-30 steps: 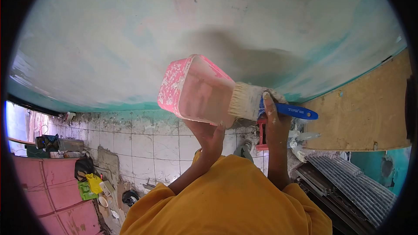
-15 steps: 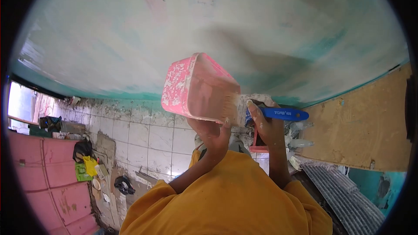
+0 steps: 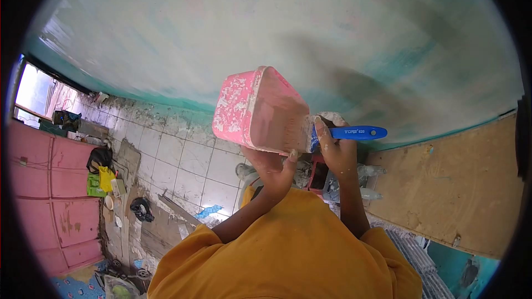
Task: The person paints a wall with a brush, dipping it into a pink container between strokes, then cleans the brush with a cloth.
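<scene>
From where I stand, the two hands are close but apart, each closed on its own thing. The left hand (image 3: 269, 169) holds the pink plastic tub (image 3: 235, 108) by its near side, fingers underneath and thumb up at the rim. The tub is tilted, its mouth turned toward the person and the right hand, its outer wall flecked with white crust. The right hand (image 3: 339, 155) grips the wide paintbrush (image 3: 357, 132) near the base of its blue handle, which points to three o'clock. The bristles (image 3: 292, 129) are inside the tub mouth, against or near the lower inner wall; I can't tell how much is in there.

It looks to me like the brush is being loaded or wiped off. Drawing it out from here would call for a steady tub, tipped no further, and a light drag on the rim against drips.

Past the hands, the patchy white and teal wall (image 3: 221, 33) fills twelve o'clock. Translucent bottles (image 3: 370, 194) lie at four, beside a brown board (image 3: 432, 182) between three and four. Corrugated sheets (image 3: 413, 257) sit nearer five. Grimy floor tiles (image 3: 185, 158) run toward eight, with a yellow bag (image 3: 106, 179) and pink panels (image 3: 33, 160) farther out toward nine.
</scene>
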`<state>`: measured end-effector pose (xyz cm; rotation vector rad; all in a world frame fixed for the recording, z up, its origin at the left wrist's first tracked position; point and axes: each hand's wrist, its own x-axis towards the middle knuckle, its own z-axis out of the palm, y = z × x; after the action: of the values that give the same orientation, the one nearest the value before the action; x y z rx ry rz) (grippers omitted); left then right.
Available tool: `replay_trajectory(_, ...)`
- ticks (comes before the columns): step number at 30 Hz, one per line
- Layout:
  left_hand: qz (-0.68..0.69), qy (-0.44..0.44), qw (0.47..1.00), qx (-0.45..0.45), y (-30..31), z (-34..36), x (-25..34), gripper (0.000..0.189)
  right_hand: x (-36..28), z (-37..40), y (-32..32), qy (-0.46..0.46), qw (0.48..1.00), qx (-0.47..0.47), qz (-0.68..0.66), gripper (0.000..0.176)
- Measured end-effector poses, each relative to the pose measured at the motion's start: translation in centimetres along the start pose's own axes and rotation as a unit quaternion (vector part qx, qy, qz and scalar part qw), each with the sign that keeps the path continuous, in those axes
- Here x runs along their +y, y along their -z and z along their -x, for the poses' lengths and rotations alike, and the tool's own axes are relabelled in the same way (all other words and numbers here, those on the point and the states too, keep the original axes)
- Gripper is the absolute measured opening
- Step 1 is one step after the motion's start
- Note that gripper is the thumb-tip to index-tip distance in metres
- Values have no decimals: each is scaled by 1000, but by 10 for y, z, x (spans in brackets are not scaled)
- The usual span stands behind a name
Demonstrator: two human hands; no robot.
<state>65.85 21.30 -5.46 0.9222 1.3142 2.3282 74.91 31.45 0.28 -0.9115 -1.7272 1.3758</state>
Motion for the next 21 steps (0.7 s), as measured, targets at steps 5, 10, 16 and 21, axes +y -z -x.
replay_trajectory(5, 8, 9, 1000, -2, -15, 8, -14, 95, 6, -4, 12, 59, 997, 6, 48, 15)
replay_trajectory(10, 36, 16, 999, -9, -23, 4, -18, 96, 16, -9, 18, 62, 992, 20, 104, 15)
replay_trajectory(16, 64, 50, 996, -30, -30, -7, -18, 89, 9, -13, 35, 52, 991, 23, 117, 14)
replay_trajectory(21, 94, 88, 991, -34, -33, -27, -10, 84, 1, -20, 36, 73, 987, 79, 122, 16)
